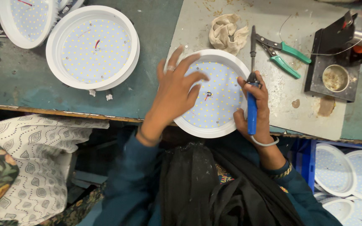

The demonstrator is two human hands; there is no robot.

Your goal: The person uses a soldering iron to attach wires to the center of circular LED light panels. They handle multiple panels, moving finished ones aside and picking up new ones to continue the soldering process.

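Observation:
A round white light panel [221, 98] dotted with small yellow diodes lies at the bench's front edge, with short red and dark wires at its centre. My left hand [174, 90] rests flat on the panel's left half, fingers spread, a ring on one finger. My right hand [256, 111] grips a blue-handled soldering iron [252, 92] at the panel's right rim. The iron's dark shaft points away from me, past the rim.
Two more white diode panels [93, 48] sit at the back left. A crumpled rag [227, 33], green-handled pliers [283, 52], a dark stand with a small tin and a solder spool [336, 62] lie to the right. A blue crate of panels [348, 171] stands at lower right.

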